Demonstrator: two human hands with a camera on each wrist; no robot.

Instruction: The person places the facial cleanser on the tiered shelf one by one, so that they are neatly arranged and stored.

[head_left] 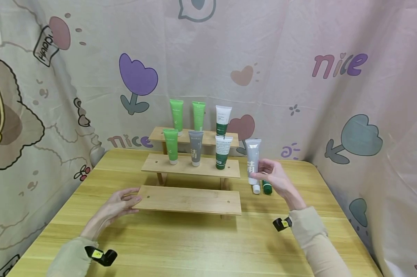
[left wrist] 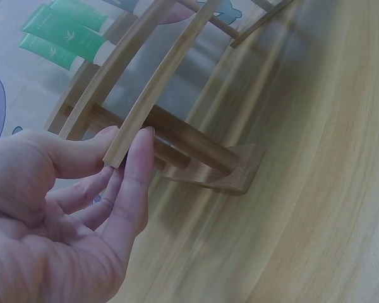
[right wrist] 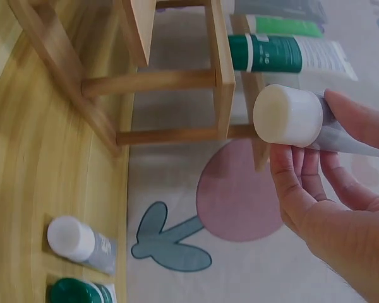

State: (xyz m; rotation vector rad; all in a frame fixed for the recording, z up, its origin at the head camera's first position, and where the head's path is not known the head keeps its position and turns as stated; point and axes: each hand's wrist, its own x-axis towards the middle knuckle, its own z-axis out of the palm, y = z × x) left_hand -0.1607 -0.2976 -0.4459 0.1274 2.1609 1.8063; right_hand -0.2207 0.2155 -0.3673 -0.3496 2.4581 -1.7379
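Note:
My right hand [head_left: 275, 177] holds a silver-grey squeeze tube [head_left: 253, 156] with a white cap [right wrist: 287, 115], upright just right of a three-tier wooden display rack [head_left: 191, 165]. In the right wrist view the thumb lies on one side of the tube and the fingers on the other. My left hand [head_left: 116, 207] pinches the left end of the rack's lowest board [head_left: 191, 200], thumb above and fingers beneath, as the left wrist view [left wrist: 91, 202] shows. That board is bare. On the middle tier stand a green tube [head_left: 171, 145], a grey tube [head_left: 196, 148] and a white-and-green tube [head_left: 223, 152].
Two green tubes [head_left: 177, 115] and another white-and-green tube [head_left: 223, 119] stand on the top tier. Behind the held tube, a white-capped tube [right wrist: 79, 240] and a green-capped tube [right wrist: 79, 291] lie on the wooden table [head_left: 180, 246]. A printed curtain [head_left: 281, 38] hangs behind.

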